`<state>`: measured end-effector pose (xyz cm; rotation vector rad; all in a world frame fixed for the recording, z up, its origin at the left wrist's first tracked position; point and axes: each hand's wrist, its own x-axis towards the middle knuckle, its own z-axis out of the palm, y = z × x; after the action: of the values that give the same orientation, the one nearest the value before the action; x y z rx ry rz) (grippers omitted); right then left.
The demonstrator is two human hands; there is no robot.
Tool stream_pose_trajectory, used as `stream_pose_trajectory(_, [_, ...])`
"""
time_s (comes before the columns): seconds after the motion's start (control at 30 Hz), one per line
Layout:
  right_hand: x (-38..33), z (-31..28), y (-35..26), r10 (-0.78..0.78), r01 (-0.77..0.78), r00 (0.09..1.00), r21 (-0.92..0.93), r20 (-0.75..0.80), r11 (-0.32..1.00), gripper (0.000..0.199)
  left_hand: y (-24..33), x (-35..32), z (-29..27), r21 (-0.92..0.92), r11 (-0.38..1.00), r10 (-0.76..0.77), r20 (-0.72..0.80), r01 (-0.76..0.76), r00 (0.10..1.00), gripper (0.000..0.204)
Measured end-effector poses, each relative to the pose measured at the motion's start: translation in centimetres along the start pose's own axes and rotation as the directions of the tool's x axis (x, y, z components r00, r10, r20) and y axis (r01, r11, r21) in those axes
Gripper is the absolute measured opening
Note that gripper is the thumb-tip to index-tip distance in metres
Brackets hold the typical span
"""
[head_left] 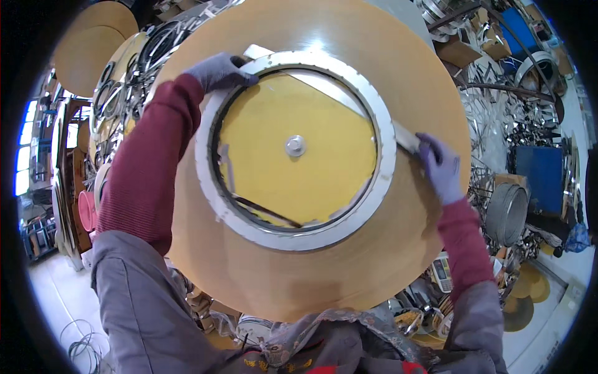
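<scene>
A large white-grey ring (298, 242) with a dark inner edge lies on a round tan board (349, 280). Within it sits a yellow disc (261, 143) with a metal hub (295, 146) in the middle. A flat, pale metal strip (330, 91) crosses beneath the upper part of the ring, its two ends showing outside. My left hand (223, 71), in a grey-purple glove, grips the ring's upper left, fingertips over the inner edge. On the right, my gloved right hand (440, 165) is closed around the strip's outer end.
Coiled metal bands (165, 47) and tan discs (93, 47) are at the upper left. To the right are heaped metal pieces (492, 115), a blue panel (539, 177) and a round metal drum (506, 214). A calculator (442, 273) lies below the board's right edge.
</scene>
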<state>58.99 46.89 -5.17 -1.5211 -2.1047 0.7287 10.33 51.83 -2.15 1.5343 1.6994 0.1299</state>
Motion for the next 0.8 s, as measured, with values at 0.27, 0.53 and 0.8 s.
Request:
stream_pose_trajectory(0.27, [-1.7, -0.9, 1.4, 0.036, -0.048, 0.996, -0.138, -0.085, 0.989, 0.025, -6.2, -8.0, 4.0, -0.468, 0.851, -0.322, -0.103, 0.240, 0.941, 0.052])
stream_pose_trajectory(0.53, [6.7, -3.5, 4.9, -0.170, 0.165, 0.985, -0.268, 0.008, 0.949, 0.026, -3.9, -11.8, 5.8, -0.434, 0.840, -0.435, -0.180, 0.325, 0.882, 0.046])
stream_pose_trajectory(0.8, [12.3, -1.2, 4.4, -0.252, 0.270, 0.961, -0.205, 0.112, 0.941, 0.024, -5.1, -10.8, 5.3, -0.514, 0.792, -0.458, -0.146, 0.328, 0.877, 0.044])
